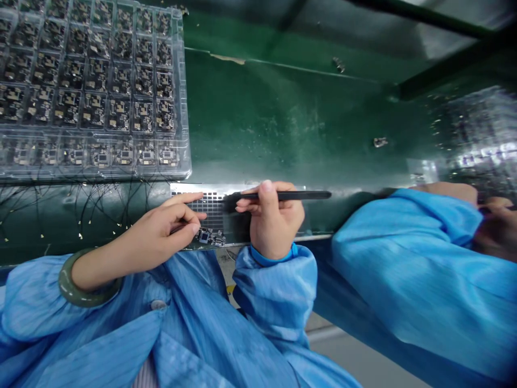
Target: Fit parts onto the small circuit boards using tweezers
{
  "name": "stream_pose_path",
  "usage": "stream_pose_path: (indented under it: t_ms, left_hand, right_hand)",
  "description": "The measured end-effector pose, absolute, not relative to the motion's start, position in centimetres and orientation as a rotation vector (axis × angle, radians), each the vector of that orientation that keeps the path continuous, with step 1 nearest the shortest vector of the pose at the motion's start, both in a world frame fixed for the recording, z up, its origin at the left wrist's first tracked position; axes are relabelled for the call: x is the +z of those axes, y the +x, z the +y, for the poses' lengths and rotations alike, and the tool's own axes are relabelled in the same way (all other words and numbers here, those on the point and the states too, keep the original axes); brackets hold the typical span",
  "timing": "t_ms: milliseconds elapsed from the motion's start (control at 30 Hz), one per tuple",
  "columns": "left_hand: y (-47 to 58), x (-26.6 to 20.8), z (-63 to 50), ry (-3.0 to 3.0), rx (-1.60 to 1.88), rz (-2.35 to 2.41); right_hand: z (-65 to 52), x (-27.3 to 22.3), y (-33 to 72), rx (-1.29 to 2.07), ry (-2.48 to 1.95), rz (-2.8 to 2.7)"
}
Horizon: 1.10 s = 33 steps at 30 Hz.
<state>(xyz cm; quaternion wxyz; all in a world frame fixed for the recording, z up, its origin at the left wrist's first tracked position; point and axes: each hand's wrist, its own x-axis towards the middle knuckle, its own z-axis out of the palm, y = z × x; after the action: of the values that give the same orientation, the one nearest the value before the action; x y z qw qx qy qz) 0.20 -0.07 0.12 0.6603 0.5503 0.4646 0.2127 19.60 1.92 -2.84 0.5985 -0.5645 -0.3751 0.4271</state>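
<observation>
My left hand (173, 223) reaches in from the left, index finger stretched over a sheet with a grid of small dark squares (210, 207). Its thumb and curled fingers close at the edge of a small circuit board (212, 237); their exact grip is partly hidden. My right hand (274, 221) is closed around a slim black pen-shaped tool (311, 195), which lies nearly level. The tool's left end is lost against a dark patch (238, 218) beside the grid, so its tip cannot be made out.
Clear plastic trays (183, 108) full of circuit boards stand at the back left, with thin black wires (97, 199) in front. Small metal parts (379, 141) lie on the green table (258, 118). At right are a co-worker's blue sleeve (416, 242) and another blurred tray (480, 134).
</observation>
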Motion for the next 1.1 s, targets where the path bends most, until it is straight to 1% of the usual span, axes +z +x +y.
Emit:
stream_pose_path:
  t_ms: [200,267,567,1100]
  left_hand:
    - [0.0,0.1,0.0,1.284,0.482,1.077]
    - [0.0,0.1,0.0,1.307,0.487,1.088]
    - [-0.1,-0.6,0.2,1.405,0.525,1.133]
    - [-0.2,-0.6,0.3,1.269,0.538,1.171]
  right_hand:
    - [0.0,-1.1,18.8,1.293,-1.231,-1.04]
    - [-0.3,-0.7,18.5,1.32,-1.267,-1.091]
    - [-0.3,-0.4,17.9,1.316,-1.35,-1.157]
    - [-0.6,-0.9,17.2,1.145,-1.385,-1.221]
